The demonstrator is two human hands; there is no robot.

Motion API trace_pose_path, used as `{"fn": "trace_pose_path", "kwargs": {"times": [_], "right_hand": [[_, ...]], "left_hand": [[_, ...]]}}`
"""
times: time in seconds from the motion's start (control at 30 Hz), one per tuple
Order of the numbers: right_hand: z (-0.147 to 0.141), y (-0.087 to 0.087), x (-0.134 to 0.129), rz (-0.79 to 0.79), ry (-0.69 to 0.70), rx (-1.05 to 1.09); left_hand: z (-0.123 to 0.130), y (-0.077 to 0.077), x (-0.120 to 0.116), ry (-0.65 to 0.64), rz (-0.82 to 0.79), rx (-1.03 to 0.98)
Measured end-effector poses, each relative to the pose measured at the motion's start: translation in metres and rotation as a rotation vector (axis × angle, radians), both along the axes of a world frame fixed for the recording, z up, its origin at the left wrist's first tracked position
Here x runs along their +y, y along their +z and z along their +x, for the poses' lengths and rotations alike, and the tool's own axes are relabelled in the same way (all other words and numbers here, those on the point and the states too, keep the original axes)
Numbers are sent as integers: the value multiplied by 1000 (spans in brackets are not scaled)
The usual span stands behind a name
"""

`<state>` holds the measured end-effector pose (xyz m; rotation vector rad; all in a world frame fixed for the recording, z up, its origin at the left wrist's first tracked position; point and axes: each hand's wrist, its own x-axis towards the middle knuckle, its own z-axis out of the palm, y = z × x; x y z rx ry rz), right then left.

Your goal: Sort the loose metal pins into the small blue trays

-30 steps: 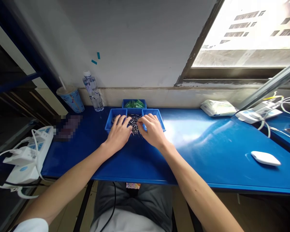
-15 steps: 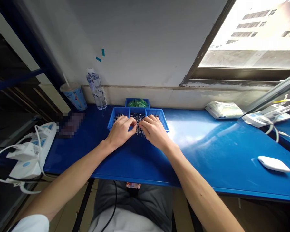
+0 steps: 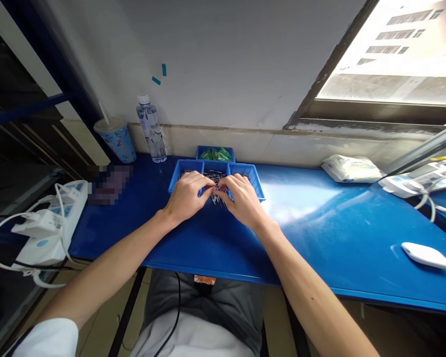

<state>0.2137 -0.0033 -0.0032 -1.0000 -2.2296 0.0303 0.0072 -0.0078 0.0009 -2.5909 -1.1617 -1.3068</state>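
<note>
Over the row of blue bins, my left hand (image 3: 188, 195) and my right hand (image 3: 242, 197) face each other with thumbs and fingertips pinched together. Whatever sits between the fingertips is too small to make out. Beneath them lies a pile of thin, dark metal pin-like pieces (image 3: 218, 199), some spilling toward me onto the table. The left blue bin (image 3: 176, 177) is partly covered by my left hand and holds more such pieces. My right hand covers part of the right blue bin (image 3: 258, 184). Behind stands a small blue bin (image 3: 197, 152) with green pieces (image 3: 217, 154).
On the blue table (image 3: 312, 238), a water bottle (image 3: 151, 131) and a paper cup with straw (image 3: 117, 141) stand back left. Power strips with cables (image 3: 55, 228) lie at the left edge. A white soft pack (image 3: 351, 168) and a white mouse-like object (image 3: 426, 255) are at right.
The camera view has shifted slightly. My right-hand fingers have bent a little and the two hands' fingertips remain close together over the pieces.
</note>
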Motion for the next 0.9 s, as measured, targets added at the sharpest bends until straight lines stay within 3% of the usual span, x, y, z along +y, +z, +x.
{"fn": "trace_pose_path", "kwargs": {"times": [0.23, 0.9], "right_hand": [[1, -3, 2, 7, -2, -55], [3, -1, 4, 129, -18, 106]], "left_hand": [[1, 1, -1, -64, -7, -33], [-3, 4, 1, 21, -130, 63]]}}
